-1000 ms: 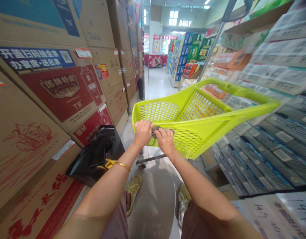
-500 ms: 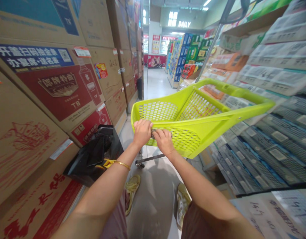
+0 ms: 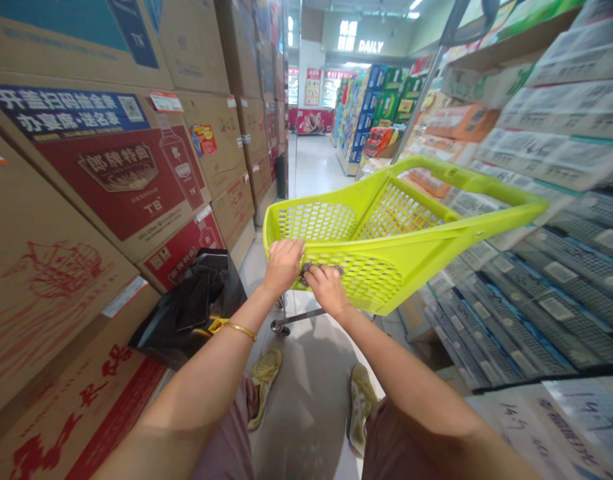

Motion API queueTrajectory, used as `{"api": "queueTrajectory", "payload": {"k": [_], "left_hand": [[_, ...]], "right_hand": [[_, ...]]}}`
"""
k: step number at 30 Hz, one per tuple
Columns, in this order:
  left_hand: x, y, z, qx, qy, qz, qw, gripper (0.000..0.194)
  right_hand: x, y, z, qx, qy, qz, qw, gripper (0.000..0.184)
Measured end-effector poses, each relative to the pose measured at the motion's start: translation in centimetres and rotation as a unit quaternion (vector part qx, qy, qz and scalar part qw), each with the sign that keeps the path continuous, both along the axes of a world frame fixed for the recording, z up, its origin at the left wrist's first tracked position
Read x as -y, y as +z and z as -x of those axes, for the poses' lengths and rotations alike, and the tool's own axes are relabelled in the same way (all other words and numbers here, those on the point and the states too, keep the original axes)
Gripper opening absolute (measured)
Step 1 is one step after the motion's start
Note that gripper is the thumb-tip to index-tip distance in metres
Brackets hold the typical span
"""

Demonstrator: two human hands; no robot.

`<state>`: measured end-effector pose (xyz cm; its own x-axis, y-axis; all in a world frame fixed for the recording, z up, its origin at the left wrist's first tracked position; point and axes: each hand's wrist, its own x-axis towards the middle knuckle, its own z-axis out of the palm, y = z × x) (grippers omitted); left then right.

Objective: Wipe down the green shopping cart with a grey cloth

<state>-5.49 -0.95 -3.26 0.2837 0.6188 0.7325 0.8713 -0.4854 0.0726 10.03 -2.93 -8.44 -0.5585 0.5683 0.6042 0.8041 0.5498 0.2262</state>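
Note:
A lime-green plastic shopping cart [image 3: 436, 240] stands crosswise in front of me, its handle pointing right. My left hand [image 3: 284, 265] is closed over the top rim near the cart's left end; a gold bangle circles that wrist. Just right of it, my right hand [image 3: 328, 288] has its fingers curled and pressed against the perforated side wall. Under and beside these fingertips shows a mottled grey patch [image 3: 334, 269]; I cannot tell whether it is a worn label, dirt or a cloth. The right fingertips are partly hidden.
Stacked cardboard cartons [image 3: 121, 173] line the left side. A black bag [image 3: 191, 307] sits at their foot, near my left forearm. On the right are shelves of packaged goods [image 3: 561, 147]. The cart's caster [image 3: 281, 328] rests on the floor, ahead of my shoes [image 3: 264, 383].
My right hand has shifted slightly down and left along the cart's side, uncovering more of the grey patch. My left hand stays on the rim, and the cart is nearly unmoved.

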Motion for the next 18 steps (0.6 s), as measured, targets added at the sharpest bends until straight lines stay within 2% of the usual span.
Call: {"api": "queueTrajectory", "payload": {"k": [4, 8, 11, 15, 18], "left_hand": [[0.5, -0.4, 0.3, -0.016, -0.002, -0.028, 0.999, 0.037], [2.2, -0.5, 0.1, -0.019, 0.031, -0.035, 0.999, 0.033], [3.5, -0.8, -0.2, -0.053, 0.044, -0.008, 0.998, 0.025], [4.4, -1.5, -0.9, -0.127, 0.047, 0.060, 0.989, 0.022], [4.7, -2.1, -1.7, -0.143, 0.088, 0.094, 0.981, 0.024]], "right_hand": [[0.5, -0.4, -0.2, 0.020, 0.008, 0.027, 0.999, 0.021], [0.5, 0.4, -0.3, -0.016, 0.012, 0.011, 1.000, 0.022], [0.2, 1.9, -0.6, -0.086, -0.010, -0.037, 0.996, 0.024], [-0.2, 4.0, -1.0, -0.186, -0.040, -0.109, 0.976, 0.025], [-0.3, 4.4, -1.0, -0.205, -0.040, -0.115, 0.971, 0.024]]}}
